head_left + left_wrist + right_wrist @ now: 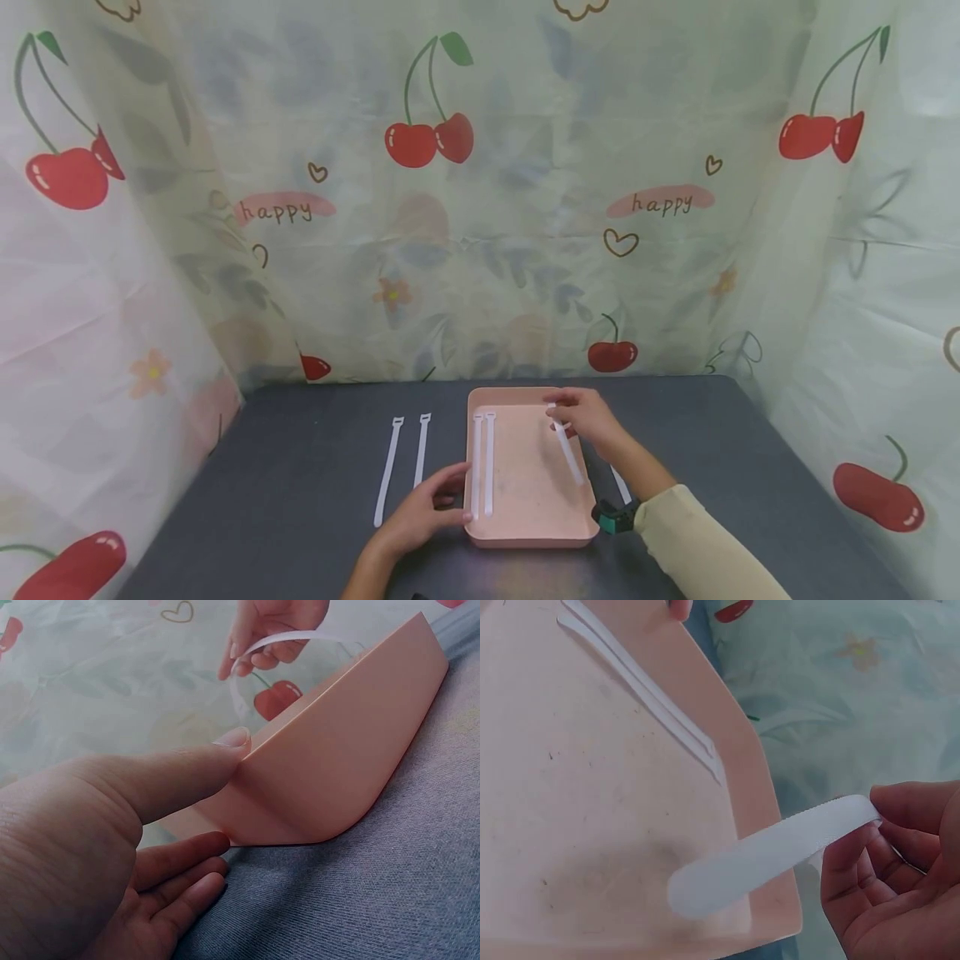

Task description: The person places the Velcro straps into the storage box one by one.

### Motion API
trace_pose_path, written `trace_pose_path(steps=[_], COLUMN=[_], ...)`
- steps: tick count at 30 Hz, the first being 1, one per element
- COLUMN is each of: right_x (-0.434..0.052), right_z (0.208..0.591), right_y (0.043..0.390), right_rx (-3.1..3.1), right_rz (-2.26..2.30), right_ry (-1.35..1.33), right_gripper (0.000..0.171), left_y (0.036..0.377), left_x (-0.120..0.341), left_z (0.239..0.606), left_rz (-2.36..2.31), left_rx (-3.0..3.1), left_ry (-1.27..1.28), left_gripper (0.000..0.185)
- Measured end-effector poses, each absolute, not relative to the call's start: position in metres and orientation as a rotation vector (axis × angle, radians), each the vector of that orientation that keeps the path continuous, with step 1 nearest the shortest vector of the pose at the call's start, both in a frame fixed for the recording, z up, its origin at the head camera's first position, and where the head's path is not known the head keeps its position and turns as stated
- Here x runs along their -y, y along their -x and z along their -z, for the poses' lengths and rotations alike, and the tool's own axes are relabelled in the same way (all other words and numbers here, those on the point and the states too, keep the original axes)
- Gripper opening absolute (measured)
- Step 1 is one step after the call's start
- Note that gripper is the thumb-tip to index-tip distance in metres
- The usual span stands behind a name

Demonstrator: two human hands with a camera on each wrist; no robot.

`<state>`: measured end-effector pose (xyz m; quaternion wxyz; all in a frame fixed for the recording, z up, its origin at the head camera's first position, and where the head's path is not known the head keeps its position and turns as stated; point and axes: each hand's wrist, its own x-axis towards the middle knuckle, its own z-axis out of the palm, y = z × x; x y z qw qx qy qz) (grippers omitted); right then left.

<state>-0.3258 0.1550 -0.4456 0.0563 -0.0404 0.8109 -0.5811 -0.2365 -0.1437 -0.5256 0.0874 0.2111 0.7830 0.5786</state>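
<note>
A pink tray [525,492] lies on the dark table in front of me. My right hand [579,417] pinches the end of a white strap [568,454], which slants down over the tray's right half; in the right wrist view the white strap [765,855] juts from my fingers [885,847] across the tray's rim [769,847]. My left hand [438,500] rests at the tray's near left corner, its straight thumb [172,776] touching the tray's wall [337,765], the other fingers loosely curled on the table. Two more white straps [483,462] lie side by side along the tray's left wall.
Two white straps [390,467] [422,450] lie parallel on the table left of the tray. Another strap [620,485] pokes out right of the tray, behind my right forearm. Cherry-printed curtains [480,208] close in the back and both sides.
</note>
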Motion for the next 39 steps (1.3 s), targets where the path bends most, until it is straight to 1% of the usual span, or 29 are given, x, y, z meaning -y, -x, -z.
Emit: trace_pose_path(steps=[11, 23, 31, 35, 39], right_x=[-0.141, -0.123, -0.114, -0.111, -0.109], right_z=[0.460, 0.484, 0.495, 0.501, 0.506], right_y=[0.329, 0.340, 0.343, 0.345, 0.346], right_rx=[-2.411, -2.367, -2.240, -2.210, -2.178], right_rz=[1.804, 1.845, 1.941, 1.964, 1.972], right_ry=[0.061, 0.013, -0.149, -0.182, -0.180], right_gripper=[0.028, 0.032, 0.040, 0.043, 0.041], left_y=[0.238, 0.237, 0.237, 0.237, 0.237], left_x=[0.145, 0.145, 0.145, 0.145, 0.144], left_z=[0.527, 0.527, 0.526, 0.526, 0.526], left_rz=[-1.721, -1.703, -1.716, -1.721, -1.722], left_rx=[-2.331, -2.348, -2.334, -2.331, -2.329], left_ry=[-0.624, -0.636, -0.626, -0.624, -0.635], left_gripper=[0.069, 0.069, 0.069, 0.069, 0.068])
